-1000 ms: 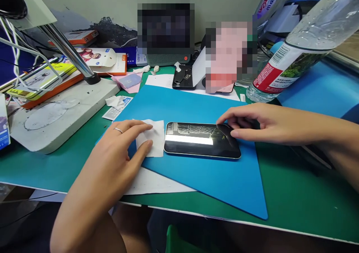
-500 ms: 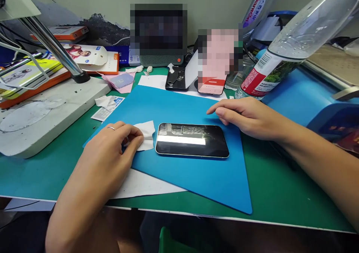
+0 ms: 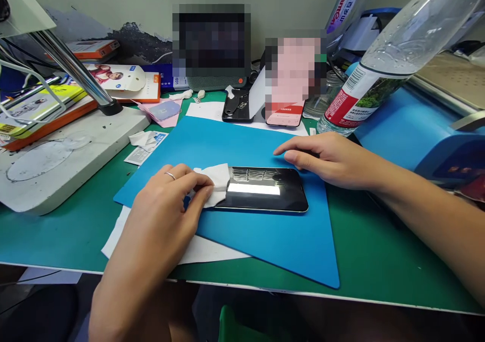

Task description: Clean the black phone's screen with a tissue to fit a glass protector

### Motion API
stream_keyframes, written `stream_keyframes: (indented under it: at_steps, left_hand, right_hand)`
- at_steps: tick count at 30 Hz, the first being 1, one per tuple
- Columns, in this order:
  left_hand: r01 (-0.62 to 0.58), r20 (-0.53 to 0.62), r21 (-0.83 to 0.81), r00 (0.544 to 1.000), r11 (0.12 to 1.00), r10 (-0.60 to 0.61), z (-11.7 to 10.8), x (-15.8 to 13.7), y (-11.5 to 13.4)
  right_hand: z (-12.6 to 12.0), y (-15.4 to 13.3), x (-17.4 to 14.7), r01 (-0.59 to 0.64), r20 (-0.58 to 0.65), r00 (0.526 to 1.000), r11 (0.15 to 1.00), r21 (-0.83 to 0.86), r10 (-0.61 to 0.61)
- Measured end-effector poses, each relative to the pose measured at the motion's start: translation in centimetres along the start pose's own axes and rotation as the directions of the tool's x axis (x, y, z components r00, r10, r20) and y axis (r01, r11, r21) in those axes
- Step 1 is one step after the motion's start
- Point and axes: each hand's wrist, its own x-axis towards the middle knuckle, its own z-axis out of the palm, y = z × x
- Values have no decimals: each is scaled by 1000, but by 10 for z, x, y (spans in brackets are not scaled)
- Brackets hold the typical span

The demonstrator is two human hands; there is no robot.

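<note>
A black smartphone (image 3: pixel 265 190) lies screen up on a blue mat (image 3: pixel 265 241), a bright light strip reflected in its glass. My left hand (image 3: pixel 170 200), a ring on one finger, pinches a white tissue (image 3: pixel 216 183) between thumb and fingers. The tissue covers the phone's left end; whether it presses on the glass I cannot tell. Beyond the phone's upper right corner is my right hand (image 3: pixel 326 160), empty, its index finger stretched out and the other fingers loosely bent.
A white lamp base (image 3: pixel 106 145) stands at left, with boxes (image 3: pixel 125 79) behind it. At the back are a speaker-like device with a screen (image 3: pixel 215 82) and a pink-screened phone (image 3: pixel 286 114). A tilted plastic bottle (image 3: pixel 371 94) and a blue machine (image 3: pixel 401 135) stand at right.
My left hand has moved right, bringing the tissue from beside the phone over its left end. My right hand has barely shifted.
</note>
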Motion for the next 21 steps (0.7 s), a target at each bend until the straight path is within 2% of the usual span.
stream_keyframes:
  at_steps: [3,11,21]
  left_hand:
    - [-11,-25,13,1000,1000,11,3,0,4]
    - [-31,-7,-3,999,1000,31,8,1,17]
    - [-218,70,37,974,975,215,31,-10,76]
  right_hand:
    - [0,0,0,11,-9,1000,1000,2,-11]
    - [2,-1,-1,41,-25,999,999,-5,-41]
    - [4,1,0,76,-43,996,997,22,-75]
